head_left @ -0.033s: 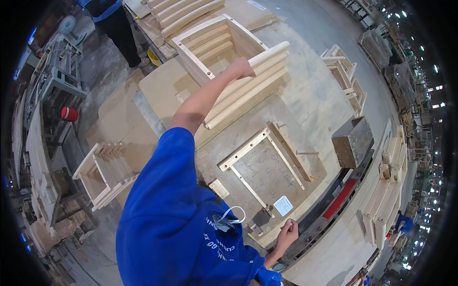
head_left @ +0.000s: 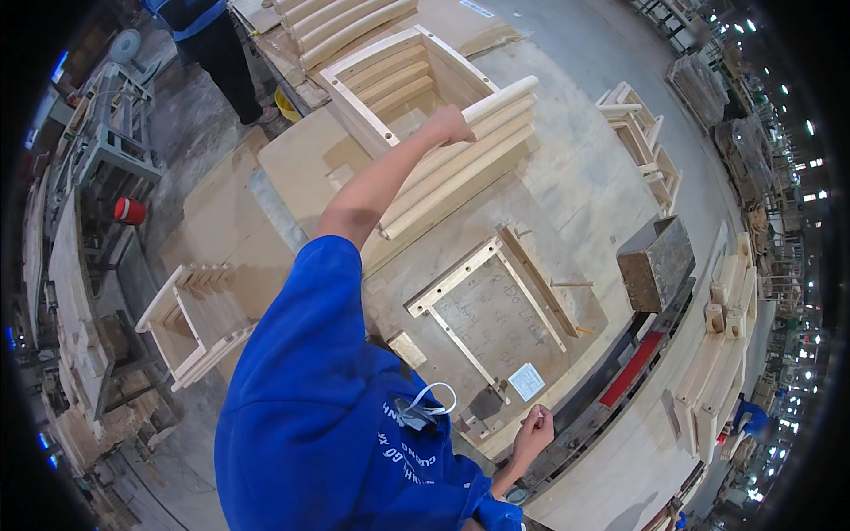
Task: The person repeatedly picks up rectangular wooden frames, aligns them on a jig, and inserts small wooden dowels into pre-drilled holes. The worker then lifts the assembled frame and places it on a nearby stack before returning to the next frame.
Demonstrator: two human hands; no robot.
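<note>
My left hand (head_left: 453,126) reaches forward across the bench, its fingers closed on the upper edge of a slatted wooden frame (head_left: 482,146). That pale, box-like frame has rounded slats on its near side and an opening with dark holes in its rim. Lower right, my right hand (head_left: 534,431) hovers near the bench edge with fingers curled together; whatever they hold, if anything, is too small to make out. Between the hands lies a jig of wooden strips (head_left: 456,276) on a board with handwriting. A small white label (head_left: 526,381) rests close to my right hand.
More slatted pieces (head_left: 345,31) are at the far end. A smaller slatted frame (head_left: 199,323) stands at left. A metal box (head_left: 655,264) sits right of the bench, beside a red strip (head_left: 630,370) and stacked wooden parts (head_left: 708,380). Another person (head_left: 208,53) stands far left.
</note>
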